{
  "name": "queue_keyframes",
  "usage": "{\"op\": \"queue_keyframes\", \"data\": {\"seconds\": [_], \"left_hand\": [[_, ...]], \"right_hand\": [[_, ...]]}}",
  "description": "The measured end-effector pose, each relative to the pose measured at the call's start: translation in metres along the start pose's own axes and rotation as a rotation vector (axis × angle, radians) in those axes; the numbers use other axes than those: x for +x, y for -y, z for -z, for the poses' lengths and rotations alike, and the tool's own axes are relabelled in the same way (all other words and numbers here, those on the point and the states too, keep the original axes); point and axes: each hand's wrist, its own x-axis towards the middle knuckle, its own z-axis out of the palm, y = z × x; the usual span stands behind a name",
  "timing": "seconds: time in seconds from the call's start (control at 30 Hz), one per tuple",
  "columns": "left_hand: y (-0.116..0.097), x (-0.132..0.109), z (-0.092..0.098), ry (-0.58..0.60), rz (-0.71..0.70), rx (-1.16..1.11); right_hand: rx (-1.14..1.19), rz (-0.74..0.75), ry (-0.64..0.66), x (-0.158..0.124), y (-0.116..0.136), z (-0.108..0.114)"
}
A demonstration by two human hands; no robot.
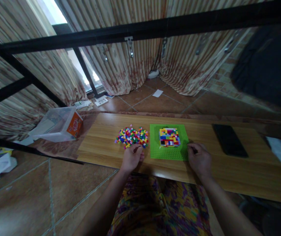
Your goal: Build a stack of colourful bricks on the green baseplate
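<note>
On the wooden table a green studded baseplate (168,155) lies flat, carrying a block of multicoloured toy bricks (170,137) built in a compact rectangle. To its left spreads a loose pile of small toy bricks (132,135) in many colours. My left hand (132,157) is at the near edge of this pile, thumb and fingers pinched together; whatever they hold is too small or hidden to make out. At the baseplate's right edge is my right hand (199,159), its thumb and curled fingers closed on that edge.
A dark flat phone or tablet (229,140) lies on the table (101,144) to the right. Off the table's left end stands a clear plastic box (57,124) with an orange label. A black metal bar (140,30) crosses in front of the curtains.
</note>
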Motion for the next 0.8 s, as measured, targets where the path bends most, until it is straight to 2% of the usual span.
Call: {"op": "queue_keyframes", "data": {"seconds": [0.33,0.8], "left_hand": [[0.0001,0.0013,-0.0039,-0.085,-0.063,0.081],[0.0068,0.0003,-0.0029,-0.111,-0.148,0.123]], "right_hand": [[0.015,-0.004,-0.002,-0.0002,0.0028,0.0019],[-0.003,-0.003,-0.002,-0.0001,0.0006,0.0006]]}}
